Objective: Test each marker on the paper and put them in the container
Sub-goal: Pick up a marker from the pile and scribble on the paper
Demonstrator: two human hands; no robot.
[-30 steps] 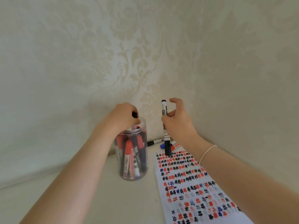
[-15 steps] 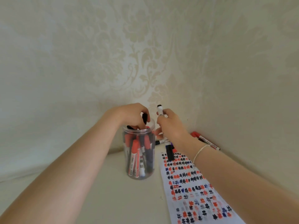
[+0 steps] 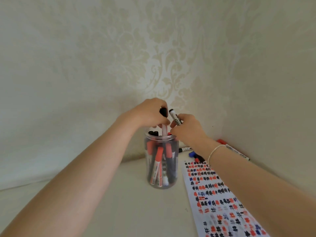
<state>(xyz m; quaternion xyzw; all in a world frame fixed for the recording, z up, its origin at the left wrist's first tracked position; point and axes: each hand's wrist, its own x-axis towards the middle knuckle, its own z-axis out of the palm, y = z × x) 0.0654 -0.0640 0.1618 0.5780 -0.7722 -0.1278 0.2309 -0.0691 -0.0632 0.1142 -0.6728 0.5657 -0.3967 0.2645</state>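
While the paper (image 3: 220,194) lies on the table (image 3: 102,211) beside the container (image 3: 161,161), our left hand (image 3: 150,113) pinches a marker (image 3: 164,132) going in, and our right hand (image 3: 188,127) holds another marker (image 3: 174,116). We should drop them in straight.

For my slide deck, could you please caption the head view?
Both hands hold markers over a clear jar beside marked paper.

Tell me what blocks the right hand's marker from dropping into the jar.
The left hand is over the jar mouth, holding its own marker upright there. The right hand holds the black marker just beside it. Many markers already stand in the jar.
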